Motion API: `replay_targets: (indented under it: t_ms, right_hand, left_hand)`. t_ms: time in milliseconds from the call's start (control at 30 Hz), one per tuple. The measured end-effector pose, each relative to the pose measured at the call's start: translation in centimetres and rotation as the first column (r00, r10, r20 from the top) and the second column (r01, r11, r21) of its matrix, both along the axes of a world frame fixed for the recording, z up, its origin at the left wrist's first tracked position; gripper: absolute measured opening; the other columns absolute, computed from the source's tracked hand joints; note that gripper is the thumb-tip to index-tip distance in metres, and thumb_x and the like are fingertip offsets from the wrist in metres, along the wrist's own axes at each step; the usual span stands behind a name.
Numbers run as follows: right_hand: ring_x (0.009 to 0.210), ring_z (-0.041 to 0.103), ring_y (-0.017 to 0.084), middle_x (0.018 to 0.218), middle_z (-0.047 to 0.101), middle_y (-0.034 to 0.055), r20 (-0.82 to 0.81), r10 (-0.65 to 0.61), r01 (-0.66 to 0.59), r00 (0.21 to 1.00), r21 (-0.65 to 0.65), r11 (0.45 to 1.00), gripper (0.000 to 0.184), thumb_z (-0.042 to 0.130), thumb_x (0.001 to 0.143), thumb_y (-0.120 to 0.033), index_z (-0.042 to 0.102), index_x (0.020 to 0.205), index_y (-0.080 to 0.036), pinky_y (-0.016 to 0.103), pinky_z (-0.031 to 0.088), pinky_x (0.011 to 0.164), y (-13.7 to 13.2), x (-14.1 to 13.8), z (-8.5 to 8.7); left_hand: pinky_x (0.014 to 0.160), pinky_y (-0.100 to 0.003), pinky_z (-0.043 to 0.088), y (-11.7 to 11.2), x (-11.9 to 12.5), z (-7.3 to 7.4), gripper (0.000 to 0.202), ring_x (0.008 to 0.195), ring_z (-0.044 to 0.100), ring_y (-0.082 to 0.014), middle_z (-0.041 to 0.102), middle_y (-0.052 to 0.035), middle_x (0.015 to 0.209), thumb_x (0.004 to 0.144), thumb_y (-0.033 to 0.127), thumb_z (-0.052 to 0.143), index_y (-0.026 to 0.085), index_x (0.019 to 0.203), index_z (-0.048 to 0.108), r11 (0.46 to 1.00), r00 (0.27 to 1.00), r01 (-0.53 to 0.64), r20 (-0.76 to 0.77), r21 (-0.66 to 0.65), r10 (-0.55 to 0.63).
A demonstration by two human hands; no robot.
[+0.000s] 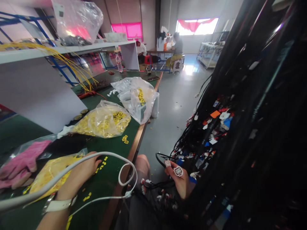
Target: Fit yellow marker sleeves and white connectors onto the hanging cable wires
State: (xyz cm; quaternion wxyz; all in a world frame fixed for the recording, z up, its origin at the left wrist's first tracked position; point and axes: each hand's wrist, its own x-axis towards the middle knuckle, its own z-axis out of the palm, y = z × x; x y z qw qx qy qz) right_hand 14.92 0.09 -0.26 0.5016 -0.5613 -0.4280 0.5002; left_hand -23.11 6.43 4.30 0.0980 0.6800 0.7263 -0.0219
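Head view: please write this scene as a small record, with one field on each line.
left hand: beside small yellow pieces on the green table; grip unclear
right hand: holds white connectors
also on table: pink gloves, clear bag with yellow contents
right side: large bundle of black cables
background: two people

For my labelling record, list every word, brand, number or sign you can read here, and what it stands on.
No text can be read.
White connector in the right hand: reddish marks, too small to tell whether they are letters.
Clear bottle: too small and blurred to read.
Large clear bag at upper left: small dark patch, unreadable.
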Motion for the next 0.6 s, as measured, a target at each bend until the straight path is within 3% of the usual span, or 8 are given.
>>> replay_targets:
  t_ms: [267, 600]
  right_hand:
    - [0.064, 0.059, 0.025, 0.066, 0.067, 0.004, 0.002, 0.016, -0.016, 1.0, 0.005, 1.0, 0.036, 0.063, 0.075, -0.05, 0.075, 0.092, -0.022, 0.036, 0.046, 0.063, 0.1, -0.2, 0.6]
    - [0.065, 0.059, 0.025, 0.067, 0.067, 0.004, 0.014, 0.031, -0.031, 0.999, 0.006, 0.999, 0.036, 0.061, 0.078, -0.05, 0.075, 0.096, -0.022, 0.038, 0.046, 0.064, -0.1, -0.2, 0.4]
  left_hand:
    - [0.087, -0.036, 0.044, -0.3, 1.6, 0.1, 0.04, 0.097, 0.063, -0.0293, 0.068, -0.0153, 0.107, 0.088, 0.031, 0.036, 0.012, 0.103, 0.067, 0.996, 0.997, 0.066, -0.034, 0.067, -0.064]
    - [0.071, -0.03, 0.042, -0.2, 2.8, 0.6, 0.026, 0.081, 0.064, -0.0243, 0.069, -0.0105, 0.09, 0.085, 0.028, 0.041, 0.016, 0.088, 0.064, 1.0, 0.998, 0.011, -0.055, -0.018, -0.012]
